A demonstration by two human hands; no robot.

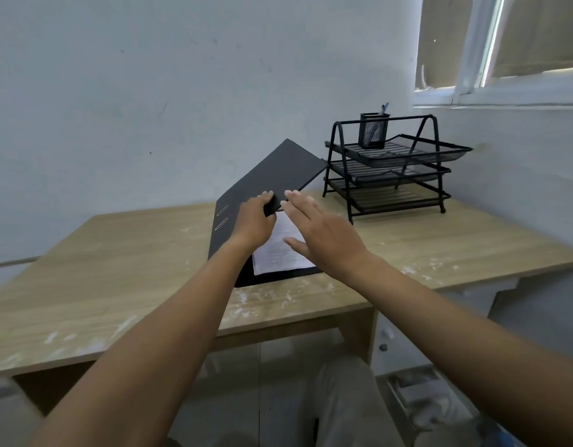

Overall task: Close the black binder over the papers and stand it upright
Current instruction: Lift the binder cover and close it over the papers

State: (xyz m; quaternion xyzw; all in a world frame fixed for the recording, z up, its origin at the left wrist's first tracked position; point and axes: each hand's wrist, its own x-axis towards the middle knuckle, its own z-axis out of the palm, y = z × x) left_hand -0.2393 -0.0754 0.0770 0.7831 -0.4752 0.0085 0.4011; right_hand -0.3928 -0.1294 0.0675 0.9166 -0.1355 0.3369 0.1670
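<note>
While a tray rack (391, 169) stood beside the binder (278, 175), the left hand (252, 221) gripped its raised cover; the right hand (323, 240) hovered, fingers spread, over the papers (278, 253).

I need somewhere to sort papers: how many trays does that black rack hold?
3, stacked in the rack: top tray holding the pen cup, middle tray, bottom tray.

My wooden counter (133, 269) carries the half-open black binder (278, 169) with papers (278, 250), and a 3-tier tray rack (394, 169).
</note>
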